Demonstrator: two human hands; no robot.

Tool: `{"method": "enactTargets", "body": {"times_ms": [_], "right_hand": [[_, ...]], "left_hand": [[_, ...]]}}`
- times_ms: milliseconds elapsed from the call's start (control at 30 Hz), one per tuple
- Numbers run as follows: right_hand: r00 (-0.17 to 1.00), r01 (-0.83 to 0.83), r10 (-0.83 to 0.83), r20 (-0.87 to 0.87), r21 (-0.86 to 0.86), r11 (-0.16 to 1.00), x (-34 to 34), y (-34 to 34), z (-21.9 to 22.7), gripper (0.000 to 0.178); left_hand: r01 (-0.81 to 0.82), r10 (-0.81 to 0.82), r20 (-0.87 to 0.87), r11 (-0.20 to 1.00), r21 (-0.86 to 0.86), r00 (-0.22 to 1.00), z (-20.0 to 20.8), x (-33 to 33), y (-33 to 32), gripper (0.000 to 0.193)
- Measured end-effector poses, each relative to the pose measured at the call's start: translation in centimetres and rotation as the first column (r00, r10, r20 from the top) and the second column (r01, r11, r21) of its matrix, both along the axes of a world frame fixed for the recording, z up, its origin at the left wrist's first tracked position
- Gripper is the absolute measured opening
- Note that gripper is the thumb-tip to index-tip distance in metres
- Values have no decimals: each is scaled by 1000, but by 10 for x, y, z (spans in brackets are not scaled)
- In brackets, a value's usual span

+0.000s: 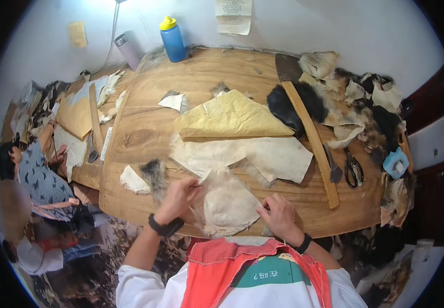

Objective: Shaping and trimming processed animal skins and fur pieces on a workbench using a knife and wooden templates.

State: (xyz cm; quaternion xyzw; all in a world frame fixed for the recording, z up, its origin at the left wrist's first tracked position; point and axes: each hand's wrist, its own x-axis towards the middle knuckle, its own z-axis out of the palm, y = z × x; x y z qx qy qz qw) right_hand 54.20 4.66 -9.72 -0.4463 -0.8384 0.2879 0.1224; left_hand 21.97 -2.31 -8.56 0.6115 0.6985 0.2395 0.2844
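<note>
A pale piece of fur pelt (229, 208), skin side up with fuzzy edges, lies at the table's near edge between my hands. My left hand (182, 195) pinches its upper left edge, and the fingers of my right hand (278, 211) are closed on its right corner. Just beyond lies a wider cream hide piece (286, 158), which the pelt's upper end touches or overlaps. A creased yellow paper sheet (232, 117) partly covers that hide. Left of my left hand sits a white-and-dark fur scrap (136, 180).
On the right are a long wooden strip (312, 146), a dark flat blade (333, 165), black-handled scissors (354, 172), a blue packet (395, 164) and heaped fur scraps (371, 110). A blue bottle (172, 43) and a tumbler (127, 51) stand at the back. Another person (42, 172) works at left.
</note>
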Motion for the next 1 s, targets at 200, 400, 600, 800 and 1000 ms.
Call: {"method": "enactTargets", "body": {"times_ms": [200, 400, 600, 800, 1000], "right_hand": [[947, 143, -171, -273, -120, 982, -20, 15, 11, 16], [953, 302, -296, 61, -145, 942, 4, 33, -3, 24], [945, 319, -303, 120, -151, 936, 8, 43, 6, 26], [974, 225, -225, 38, -4, 974, -27, 60, 50, 26], [954, 179, -227, -198, -236, 955, -86, 92, 10, 23]], "left_hand": [[-312, 307, 538, 946, -85, 785, 5, -13, 9, 7], [-124, 106, 317, 992, 35, 943, -11, 10, 63, 10], [-188, 240, 453, 970, -157, 859, -10, -1, 54, 15], [-193, 259, 396, 961, -200, 881, -17, -16, 31, 25], [-202, 225, 294, 973, -109, 929, 1, -2, 36, 28]]}}
